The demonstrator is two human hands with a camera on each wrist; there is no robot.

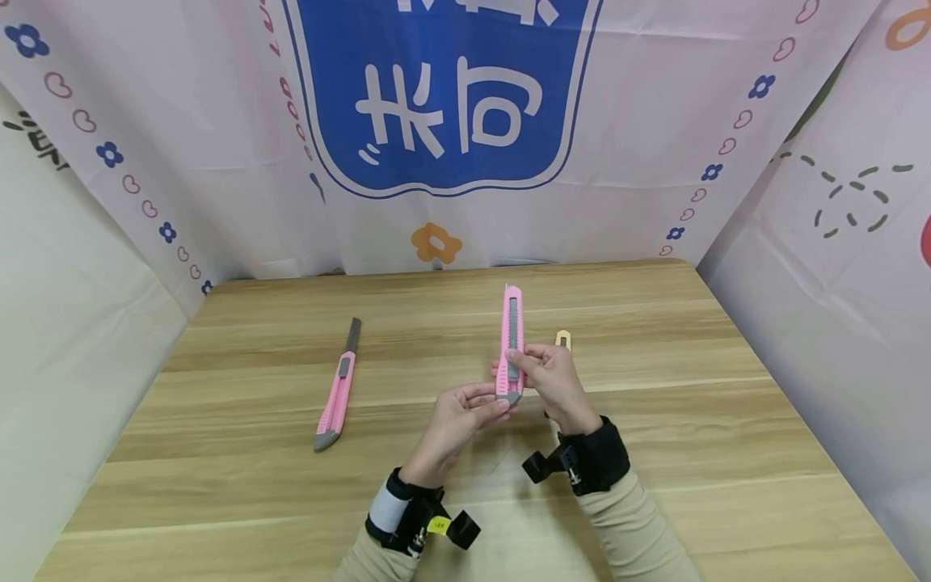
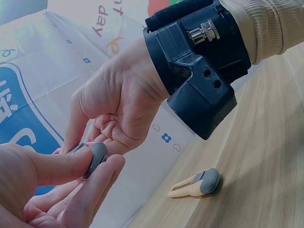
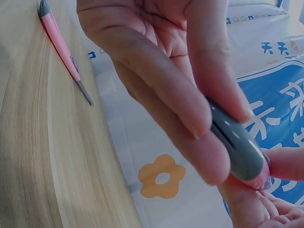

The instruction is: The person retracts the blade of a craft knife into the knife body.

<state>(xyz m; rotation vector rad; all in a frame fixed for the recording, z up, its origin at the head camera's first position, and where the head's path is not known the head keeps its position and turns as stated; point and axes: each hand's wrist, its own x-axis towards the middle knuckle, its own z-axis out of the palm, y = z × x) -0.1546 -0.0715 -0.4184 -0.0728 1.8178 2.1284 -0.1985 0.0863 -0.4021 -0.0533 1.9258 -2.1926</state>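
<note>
Both hands hold one pink utility knife (image 1: 511, 323) upright above the table, its grey end cap (image 2: 98, 159) at the bottom. My left hand (image 1: 460, 414) pinches that cap between thumb and fingers. Higher on the handle, my right hand (image 1: 556, 384) grips the knife, its thumb lying over the grey strip along the front. A second pink utility knife (image 1: 337, 400) lies to the left on the table, with its dark blade (image 1: 353, 335) sticking out. Partly hidden behind the right hand is a yellow utility knife (image 1: 563, 338), whose grey-capped end shows in the left wrist view.
The wooden table (image 1: 240, 485) ends at the back against a white printed cloth (image 1: 233, 194) with a blue badge. More cloth stands along its left and right sides. Each wrist wears a black strap with a small camera (image 1: 463, 530).
</note>
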